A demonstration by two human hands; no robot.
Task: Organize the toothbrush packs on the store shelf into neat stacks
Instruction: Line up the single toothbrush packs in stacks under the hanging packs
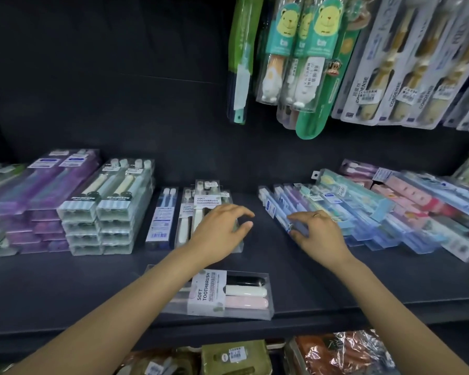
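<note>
Head cam, only one view here. Dark shelf [65,288] with toothbrush packs all over it. I'll use the loose pack [228,295] lying crosswise near the shelf's front edge as the landmark, the one labelled SOFT TOOTHBRUSH with black, white and pink handles.

Just behind it, the left hand [220,234] sits over a small stack of the same kind [201,212], fingers curled down onto it, thumb sticking out to the right; can't tell if it's really gripping. Behind and to the right of the loose pack, the right hand [316,234], ring on one finger, pinches the near end of a blue pack [279,212] at the edge of a messy slanted pile [377,209] of blue and pink packs. The hands are apart, bare shelf between them.

Far left of the loose pack: tidy stacks, clear ones [106,212] and purple ones [46,201]. A single blue pack [161,215] lies between those and the left hand. Above and back, kids' brushes [303,55] hang on the wall.
</note>
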